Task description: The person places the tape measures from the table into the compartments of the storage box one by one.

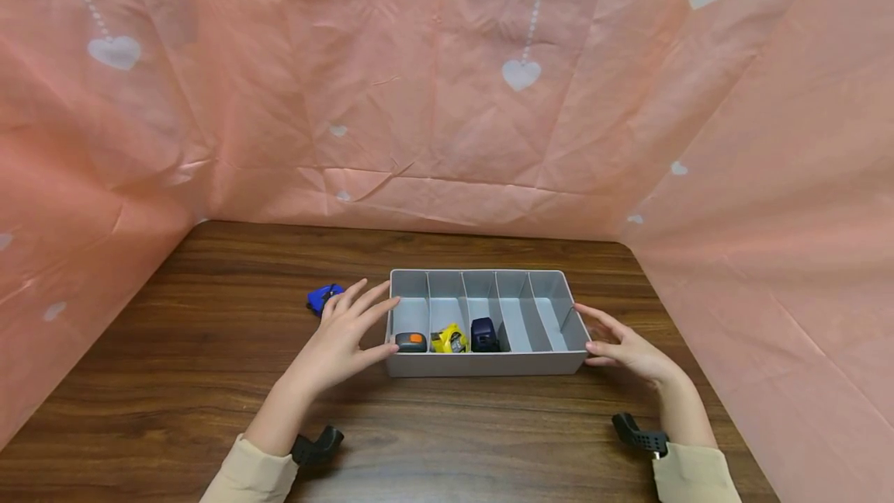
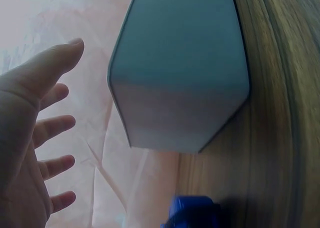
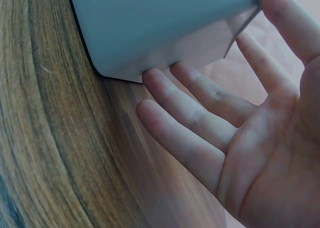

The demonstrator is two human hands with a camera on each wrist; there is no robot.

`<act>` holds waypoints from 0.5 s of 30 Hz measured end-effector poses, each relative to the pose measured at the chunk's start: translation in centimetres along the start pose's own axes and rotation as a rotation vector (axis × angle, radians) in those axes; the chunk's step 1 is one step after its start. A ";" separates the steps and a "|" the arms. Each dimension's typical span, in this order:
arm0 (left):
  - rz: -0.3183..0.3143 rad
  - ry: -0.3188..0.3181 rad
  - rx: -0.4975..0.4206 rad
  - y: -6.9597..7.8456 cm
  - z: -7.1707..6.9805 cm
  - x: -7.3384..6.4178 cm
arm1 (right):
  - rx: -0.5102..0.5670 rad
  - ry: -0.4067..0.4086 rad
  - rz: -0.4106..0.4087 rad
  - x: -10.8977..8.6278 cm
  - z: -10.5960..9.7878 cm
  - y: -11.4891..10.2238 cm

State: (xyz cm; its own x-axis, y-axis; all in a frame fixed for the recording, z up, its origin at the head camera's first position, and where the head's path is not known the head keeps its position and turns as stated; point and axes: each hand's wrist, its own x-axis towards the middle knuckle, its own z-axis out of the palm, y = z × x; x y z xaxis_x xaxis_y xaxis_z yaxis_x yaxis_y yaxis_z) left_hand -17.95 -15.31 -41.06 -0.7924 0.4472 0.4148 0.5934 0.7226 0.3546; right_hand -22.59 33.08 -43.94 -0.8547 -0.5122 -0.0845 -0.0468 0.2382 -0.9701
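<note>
A grey divided organizer box [image 1: 489, 364] stands on the table with its long side toward me. In its left compartments sit a dark grey tape measure with an orange button [image 1: 410, 342], a yellow tape measure [image 1: 450, 338] and a dark navy tape measure [image 1: 483, 334]. My left hand [image 1: 342, 336] hovers by the box's left end, fingers spread, with a gap between hand and wall in the left wrist view. At the other end, my right hand [image 1: 632, 352] touches the end wall with its fingertips, thumb at the front corner; its fingers are extended.
A blue tape measure [image 1: 323, 298] with a black strap lies on the wooden table [image 1: 454, 441] beyond my left hand, partly covered by its fingers. Pink cloth [image 1: 433, 99] with white hearts hangs around the back and both sides. Black mounts [image 1: 317, 447] sit at both wrists.
</note>
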 end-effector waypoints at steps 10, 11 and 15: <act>-0.027 0.003 -0.017 -1.4 0.1 -1.2 | -0.005 0.003 0.003 0.1 0.0 0.1; -0.030 0.006 -0.022 -1.5 0.1 -1.2 | -0.005 0.003 0.003 0.1 0.0 0.1; -0.044 0.016 -0.039 -2.1 0.3 -1.7 | -0.009 0.004 0.004 0.0 0.0 0.1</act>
State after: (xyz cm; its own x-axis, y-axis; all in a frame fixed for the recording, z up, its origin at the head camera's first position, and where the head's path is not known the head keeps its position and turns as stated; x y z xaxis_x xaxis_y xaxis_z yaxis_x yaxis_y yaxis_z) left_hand -17.94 -17.43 -42.75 -0.8157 0.4068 0.4112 0.5634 0.7199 0.4054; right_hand -22.64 33.13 -44.03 -0.8569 -0.5080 -0.0871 -0.0485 0.2476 -0.9677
